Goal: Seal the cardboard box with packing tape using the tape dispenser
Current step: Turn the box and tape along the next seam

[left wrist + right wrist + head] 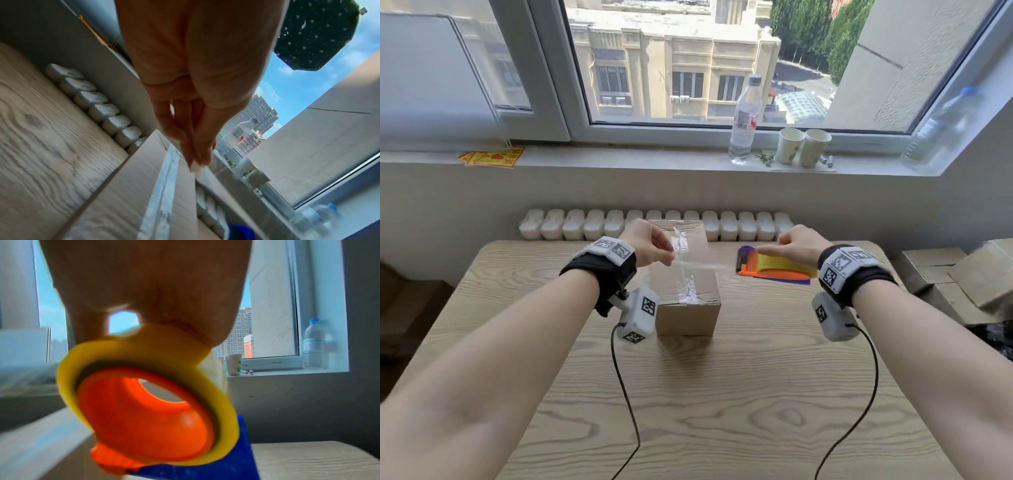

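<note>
A closed cardboard box (688,318) stands mid-table, with a strip of clear tape (683,270) running along its top seam. My left hand (670,255) hovers over the box's left side and pinches the free end of a clear tape strip (705,265). This strip stretches rightward to the tape dispenser (774,269), an orange and blue frame with a yellow roll. My right hand (774,248) grips the dispenser from above, right of the box. In the left wrist view the fingertips (198,155) are pressed together above the box (123,194). In the right wrist view the dispenser (144,410) fills the frame.
The wooden table (688,411) has a radiator (592,224) behind it. On the windowsill stand a water bottle (744,120), two paper cups (803,147), a second bottle (941,126) and yellow stickers (491,157). Stacked cardboard boxes (962,274) sit at the right.
</note>
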`<state>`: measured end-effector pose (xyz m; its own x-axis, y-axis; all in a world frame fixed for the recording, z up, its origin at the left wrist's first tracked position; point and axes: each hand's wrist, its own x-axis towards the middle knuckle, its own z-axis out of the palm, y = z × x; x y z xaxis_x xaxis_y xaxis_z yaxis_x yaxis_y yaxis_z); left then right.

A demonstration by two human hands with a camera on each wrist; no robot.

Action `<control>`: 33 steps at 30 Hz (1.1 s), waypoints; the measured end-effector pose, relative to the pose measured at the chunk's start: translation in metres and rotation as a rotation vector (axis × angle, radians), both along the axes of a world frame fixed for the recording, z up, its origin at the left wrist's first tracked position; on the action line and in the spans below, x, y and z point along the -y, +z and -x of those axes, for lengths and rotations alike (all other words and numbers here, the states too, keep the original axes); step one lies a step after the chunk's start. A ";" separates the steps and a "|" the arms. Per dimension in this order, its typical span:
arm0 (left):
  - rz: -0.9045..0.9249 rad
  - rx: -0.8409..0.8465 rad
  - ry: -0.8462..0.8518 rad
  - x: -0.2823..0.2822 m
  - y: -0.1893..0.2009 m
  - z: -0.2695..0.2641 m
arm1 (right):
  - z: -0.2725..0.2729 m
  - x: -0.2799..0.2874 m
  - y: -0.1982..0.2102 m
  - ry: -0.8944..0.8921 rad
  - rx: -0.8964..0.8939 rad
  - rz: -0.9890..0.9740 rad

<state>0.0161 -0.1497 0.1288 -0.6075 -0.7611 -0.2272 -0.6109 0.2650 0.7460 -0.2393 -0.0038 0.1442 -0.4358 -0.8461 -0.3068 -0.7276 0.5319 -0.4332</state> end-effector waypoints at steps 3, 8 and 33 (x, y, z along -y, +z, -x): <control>-0.053 0.087 0.004 -0.004 -0.012 -0.009 | 0.000 -0.006 -0.014 -0.024 -0.096 -0.122; -0.146 0.156 0.059 -0.011 -0.042 -0.024 | -0.013 -0.003 -0.048 -0.012 -0.049 -0.247; -0.155 0.135 0.247 -0.021 -0.095 -0.038 | -0.034 0.013 -0.080 0.029 -0.081 -0.323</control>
<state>0.0543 -0.1291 0.0340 -0.3655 -0.8320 -0.4175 -0.7386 -0.0138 0.6740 -0.2058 -0.0167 0.0638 -0.4468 -0.7235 -0.5263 -0.7698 0.6106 -0.1859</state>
